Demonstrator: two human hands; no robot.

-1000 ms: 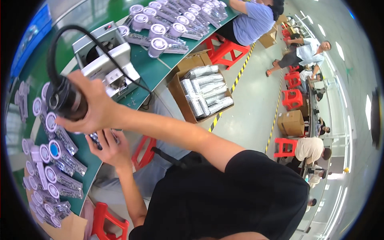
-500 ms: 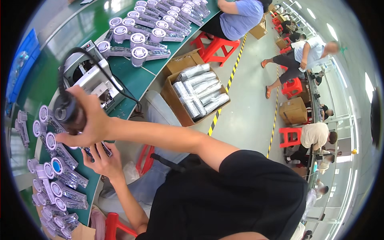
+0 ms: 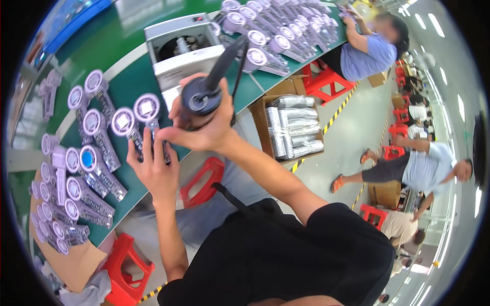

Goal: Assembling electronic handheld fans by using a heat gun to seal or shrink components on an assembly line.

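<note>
Your right hand (image 3: pixel 206 115) is wrapped round the black tool (image 3: pixel 200 97), fingers closed on its barrel; the tool's end cap faces up, tip hidden below. Your left hand (image 3: pixel 157 171) lies just beside, fingers fanned and thumb set apart, about the handle of the near unit (image 3: pixel 147 108); cannot tell whether it pinches that handle or merely steadies it. The unit lies on the green worktop (image 3: pixel 126 86), lilac round head showing past your fingertips, handle mostly covered. Judgement on technique: stand the tool square to the handle, press straight down rather than leaning, and brace the unit from its sides, fingertips well clear of the tip. A tilted tool would likely slip, and a loose unit could turn. Cord (image 3: pixel 238 81) loops from the tool's top past the grey machine (image 3: pixel 186 64); best to give it slack so it doesn't drag your wrist. A second unit (image 3: pixel 123 122) sits close by your left fingers, so mind its head. Further left, more units, one with a blue disc (image 3: pixel 88 159). Beyond your right forearm, a carton (image 3: pixel 261 122) of wrapped packs (image 3: pixel 293 127).
</note>
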